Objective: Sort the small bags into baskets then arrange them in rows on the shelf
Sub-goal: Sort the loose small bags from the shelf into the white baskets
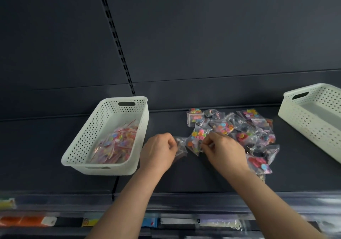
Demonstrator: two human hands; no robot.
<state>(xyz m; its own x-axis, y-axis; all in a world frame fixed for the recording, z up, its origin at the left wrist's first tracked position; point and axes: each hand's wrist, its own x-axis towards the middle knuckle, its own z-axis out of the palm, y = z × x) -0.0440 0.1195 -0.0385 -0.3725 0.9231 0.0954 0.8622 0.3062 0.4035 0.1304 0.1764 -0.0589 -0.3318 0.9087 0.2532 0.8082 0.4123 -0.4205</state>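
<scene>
Looked down on a dark grey shelf (pixel 184 179), with blurred coloured goods (pixel 27 220) on a lower level nearest the body, beneath both forearms. Had both bare forearms stretched up over the front edge.

Kept the left hand (pixel 158 152) curled, fingertips pinching a small clear bag (pixel 180 145) at its right side; contents dark and too blurred to name. Pinched with the right hand (pixel 224 151), fingers bent, the near edge of a button bag (pixel 196 139): clear plastic, packed with bright orange, yellow, pink and blue buttons, tilted on the shelf between the two hands and touching the small clear bag.

Found, just beyond and to the right of the right hand, a heap of bags (pixel 249 128) of the same kind: crinkled, see-through, overlapping, each holding round buttons in mixed colours, some red and pink, a few dark.

Noted left of the left hand, just beside it, a white basket (pixel 81 146) with perforated walls and a slot handle, set at an angle, holding a layer of flat packets (pixel 116 144) in pastel pinks, blues and yellows. Noted well to the right of the right hand a second white basket (pixel 304 120), cut off by the frame, only a pale floor visible inside.

Ended farthest off at a plain dark back panel (pixel 203 35) crossed by a slotted upright (pixel 116 35).
</scene>
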